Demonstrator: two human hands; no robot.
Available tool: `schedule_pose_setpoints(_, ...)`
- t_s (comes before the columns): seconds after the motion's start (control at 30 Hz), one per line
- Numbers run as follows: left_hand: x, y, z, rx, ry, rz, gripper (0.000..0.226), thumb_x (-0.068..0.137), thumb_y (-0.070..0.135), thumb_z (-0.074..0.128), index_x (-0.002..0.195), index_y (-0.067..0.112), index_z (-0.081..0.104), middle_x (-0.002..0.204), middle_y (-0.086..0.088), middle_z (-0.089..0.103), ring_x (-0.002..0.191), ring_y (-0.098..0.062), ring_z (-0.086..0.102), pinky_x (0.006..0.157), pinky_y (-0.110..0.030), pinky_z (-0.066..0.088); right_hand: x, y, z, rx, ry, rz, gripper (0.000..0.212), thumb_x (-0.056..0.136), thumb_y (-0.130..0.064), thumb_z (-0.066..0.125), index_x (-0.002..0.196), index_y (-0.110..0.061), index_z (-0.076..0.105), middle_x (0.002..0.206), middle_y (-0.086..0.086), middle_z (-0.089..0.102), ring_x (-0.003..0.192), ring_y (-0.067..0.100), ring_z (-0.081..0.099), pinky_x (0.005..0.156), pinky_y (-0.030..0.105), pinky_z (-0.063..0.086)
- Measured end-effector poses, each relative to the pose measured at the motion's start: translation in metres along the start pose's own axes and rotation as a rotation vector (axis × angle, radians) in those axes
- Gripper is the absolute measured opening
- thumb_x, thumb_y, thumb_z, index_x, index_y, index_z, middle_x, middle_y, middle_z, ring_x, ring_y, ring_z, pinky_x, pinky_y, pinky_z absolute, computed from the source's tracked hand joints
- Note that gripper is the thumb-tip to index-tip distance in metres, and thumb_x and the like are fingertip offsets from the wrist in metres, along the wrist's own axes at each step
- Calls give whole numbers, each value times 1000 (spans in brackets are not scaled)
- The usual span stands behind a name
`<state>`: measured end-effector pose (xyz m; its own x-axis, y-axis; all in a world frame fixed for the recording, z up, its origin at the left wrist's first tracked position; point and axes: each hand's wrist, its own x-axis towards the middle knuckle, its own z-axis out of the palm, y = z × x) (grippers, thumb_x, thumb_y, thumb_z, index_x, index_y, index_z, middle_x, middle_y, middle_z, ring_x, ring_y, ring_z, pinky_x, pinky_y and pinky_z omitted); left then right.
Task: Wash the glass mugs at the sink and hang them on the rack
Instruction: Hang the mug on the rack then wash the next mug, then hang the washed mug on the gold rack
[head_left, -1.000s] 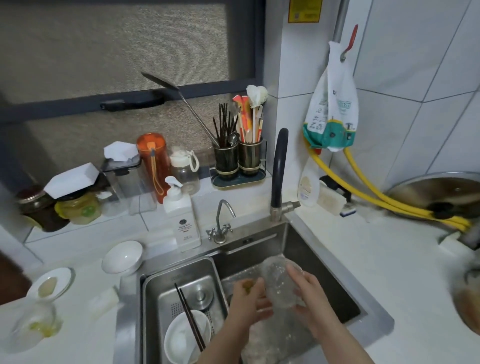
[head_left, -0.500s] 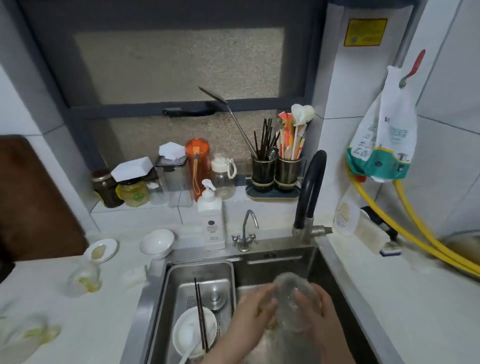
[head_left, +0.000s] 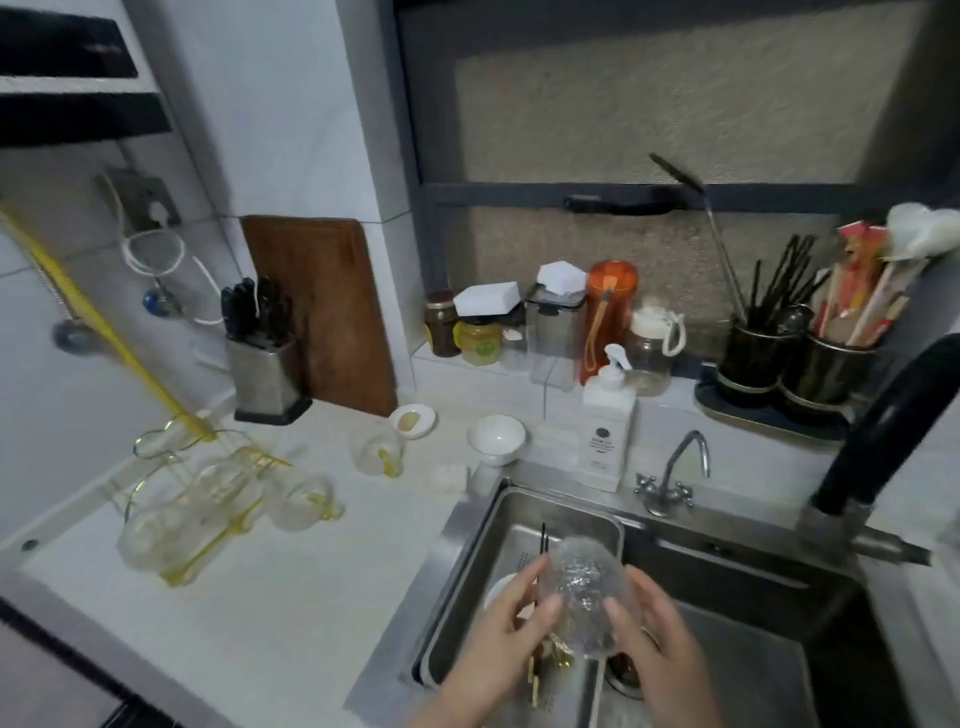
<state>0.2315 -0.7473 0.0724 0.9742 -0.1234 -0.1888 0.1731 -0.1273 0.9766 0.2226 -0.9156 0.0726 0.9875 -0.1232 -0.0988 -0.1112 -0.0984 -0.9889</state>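
You hold the glass mug (head_left: 587, 597) above the sink (head_left: 467, 551), over the steel drain tray (head_left: 597, 525). Bare counter (head_left: 291, 613) lies between the sink's left edge and the gold rack (head_left: 208, 488). Your left hand (head_left: 498, 639) and right hand (head_left: 660, 644) curl around the mug's sides, fingers pressed against the glass.

Pale tiled walls (head_left: 291, 104) on the left and far sides, dim and grey under weak light, with a dark-framed window (head_left: 649, 192) of frosted glass at the far right. White speckled table (head_left: 270, 597) along the near left, with a brown cutting board (head_left: 324, 312) leaning upright in the far corner and a steel knife block (head_left: 265, 374) just beside it. Dark shelf (head_left: 72, 109) high on the left wall, wall socket (head_left: 143, 200) with a looped white cord below it.
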Motion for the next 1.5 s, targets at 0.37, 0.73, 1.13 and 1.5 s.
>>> schedule_pose_setpoints(0.37,-47,3,-141,-99,344,-19,63,68,51,67,127,37,51,117,2,62,90,-15,67,84,-30,55,20,-34,154,114,-315,-7,26,82,-2,68,102,-16,58,107,6,65,94,11,62,80,20,52)
schedule_pose_setpoints(0.73,-56,8,-308,-65,489,57,45,92,33,61,134,33,46,122,2,57,91,-14,64,76,-21,52,20,-87,328,155,-361,-48,31,85,-11,66,115,-16,57,100,-2,65,87,9,62,71,20,49)
schedule_pose_setpoints(1.13,-1,16,-403,-11,542,47,54,91,27,62,141,16,42,135,0,50,112,-21,60,80,-22,55,75,-134,420,-23,-354,-144,35,84,-16,69,117,-14,56,112,0,59,99,11,57,88,27,44)
schedule_pose_setpoints(1.5,89,14,-438,76,647,-65,55,91,27,61,142,25,40,135,-1,54,120,-22,56,103,-42,46,187,-135,479,-175,-494,-165,36,85,-18,68,120,-16,57,112,-3,60,100,9,56,77,17,45)
